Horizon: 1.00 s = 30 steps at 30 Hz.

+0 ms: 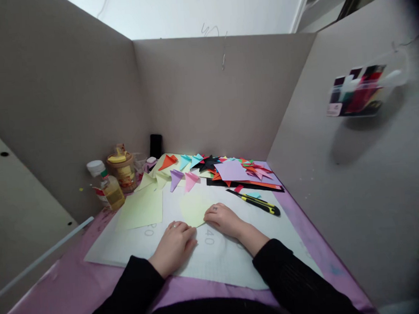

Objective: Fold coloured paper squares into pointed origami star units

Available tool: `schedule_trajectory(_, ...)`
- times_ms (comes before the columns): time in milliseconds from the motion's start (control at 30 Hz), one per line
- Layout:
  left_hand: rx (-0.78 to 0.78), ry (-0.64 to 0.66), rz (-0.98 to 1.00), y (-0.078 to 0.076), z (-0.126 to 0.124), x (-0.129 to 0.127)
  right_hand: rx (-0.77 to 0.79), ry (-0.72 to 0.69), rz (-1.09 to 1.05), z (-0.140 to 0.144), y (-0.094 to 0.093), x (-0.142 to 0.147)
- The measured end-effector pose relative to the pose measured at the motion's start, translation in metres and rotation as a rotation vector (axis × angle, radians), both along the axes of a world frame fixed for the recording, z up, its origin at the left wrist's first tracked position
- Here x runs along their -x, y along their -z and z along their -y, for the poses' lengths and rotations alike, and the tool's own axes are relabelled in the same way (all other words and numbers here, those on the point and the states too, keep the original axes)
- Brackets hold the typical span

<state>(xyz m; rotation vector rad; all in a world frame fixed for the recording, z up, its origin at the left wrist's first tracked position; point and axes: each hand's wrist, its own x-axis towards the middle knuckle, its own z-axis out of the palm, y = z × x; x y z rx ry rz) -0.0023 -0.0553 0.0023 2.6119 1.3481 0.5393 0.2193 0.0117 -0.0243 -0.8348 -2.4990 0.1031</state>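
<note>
A pale yellow-green sheet of paper (192,206), apparently folded, lies on the white printed sheet in front of me. My left hand (175,244) is at its lower left corner, fingers curled and pressed onto the edge. On the right edge, my right hand (224,219) has its fingers bent together over the paper. Both hands hide part of the edges. To the left lies a larger flat yellow-green sheet (141,209). Behind are folded paper pieces: purple (176,179), pink (191,180) and orange (168,162).
A yellow-and-black utility knife (257,203) lies to the right. Behind it are coloured paper stars (210,163) and a lilac sheet (231,171). A bottle (110,189) and a lidded cup (123,171) stand at the left. Grey panels (206,95) enclose the table.
</note>
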Motion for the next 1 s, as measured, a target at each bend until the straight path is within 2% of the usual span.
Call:
schedule_trajectory(100,0.022,0.075,-0.006,0.003,-0.011,0.001,-0.012,-0.002,-0.001,-0.006,0.002,-0.003)
schedule_trajectory(200,0.054,0.157,-0.002,0.009,-0.017,0.004,0.062,0.019,-0.033,-0.011,0.003,-0.008)
schedule_trajectory(367,0.063,0.199,-0.007,0.009,-0.009,0.01,0.227,-0.014,-0.157,-0.023,0.005,-0.011)
schedule_trajectory(533,0.045,0.181,0.005,0.006,0.001,0.008,0.375,-0.05,-0.199,-0.043,0.002,-0.011)
schedule_trajectory(700,0.027,0.136,-0.008,0.01,0.005,0.0,0.463,-0.11,-0.191,-0.06,-0.001,-0.013)
schedule_trajectory(867,-0.024,0.112,-0.008,0.011,0.007,-0.009,0.519,-0.03,-0.201,-0.071,-0.005,0.004)
schedule_trajectory(1000,-0.055,0.081,-0.045,0.009,0.008,-0.016,0.501,-0.051,-0.141,-0.082,-0.007,0.022)
